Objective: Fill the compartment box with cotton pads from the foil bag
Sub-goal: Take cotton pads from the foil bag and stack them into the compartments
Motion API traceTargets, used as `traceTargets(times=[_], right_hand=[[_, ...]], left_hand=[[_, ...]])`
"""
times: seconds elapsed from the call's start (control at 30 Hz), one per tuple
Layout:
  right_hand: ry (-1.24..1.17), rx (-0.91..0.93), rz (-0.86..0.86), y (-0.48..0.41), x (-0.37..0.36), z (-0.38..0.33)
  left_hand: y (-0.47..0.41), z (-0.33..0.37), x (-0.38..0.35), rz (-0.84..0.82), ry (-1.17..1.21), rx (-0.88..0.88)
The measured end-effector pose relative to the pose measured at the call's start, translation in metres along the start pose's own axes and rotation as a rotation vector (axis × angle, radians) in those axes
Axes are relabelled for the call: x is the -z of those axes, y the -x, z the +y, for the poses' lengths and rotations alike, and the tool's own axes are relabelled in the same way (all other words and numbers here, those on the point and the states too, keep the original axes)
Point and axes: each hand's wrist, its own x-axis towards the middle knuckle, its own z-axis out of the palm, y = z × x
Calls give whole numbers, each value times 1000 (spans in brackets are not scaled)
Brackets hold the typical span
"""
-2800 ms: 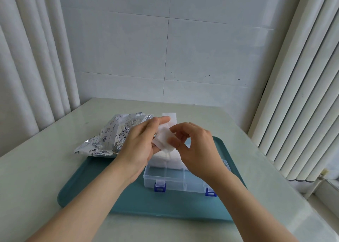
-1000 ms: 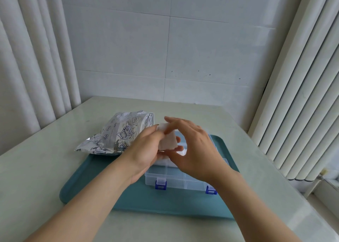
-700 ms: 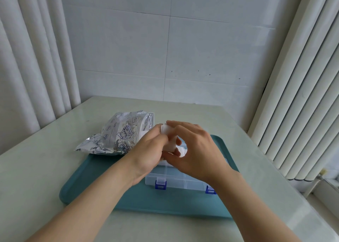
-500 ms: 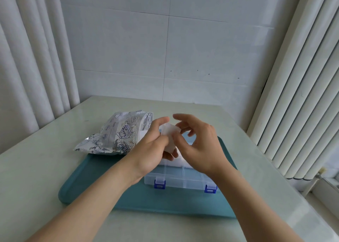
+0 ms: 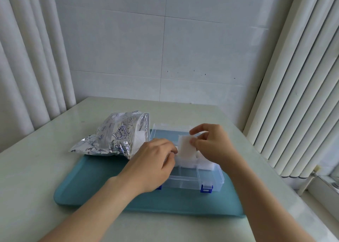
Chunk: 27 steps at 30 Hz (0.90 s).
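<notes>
- White square cotton pad (image 5: 185, 146) is up on edge over the back row of the clear plastic compartment box (image 5: 192, 177) – pinched along its right side between thumb and forefinger of the right hand (image 5: 213, 146), the other fingers loosely spread above.
- Left hand (image 5: 152, 166) lies at nine o'clock from that pad, knuckles up, fingers curled down onto the box's left rear cells; whether it has hold of anything, I cannot tell.
- More white pads (image 5: 205, 163) fill the back cells; the front cells show bare plastic.
- The box's clear lid (image 5: 165, 131) lies open at twelve o'clock – one of the blue latches (image 5: 206, 188) shows on the front wall at five o'clock.
- Crinkled silver foil bag (image 5: 113, 137) lies at ten o'clock from the box, mouth facing it, partly on the tray.
- Box sits on a teal tray (image 5: 102, 183), which rests on a pale tabletop (image 5: 36, 177).
</notes>
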Motion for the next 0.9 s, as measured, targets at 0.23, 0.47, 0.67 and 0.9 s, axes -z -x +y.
traceTargets(times=[0.23,0.47,0.67,0.9], right_hand=[[329,139,-46,-1,-5,1],[637,210,-3,3,-13,7],[802,285,66,6,-14,0],[908,321,-12,5,-18,6]], left_hand=[[-1,-3,-2,-37,20,35],[-1,-6,-7,-74,-15,2],[-1,-7,-9,-96,-32,7],[-1,-8,-9,-94,-30,9]])
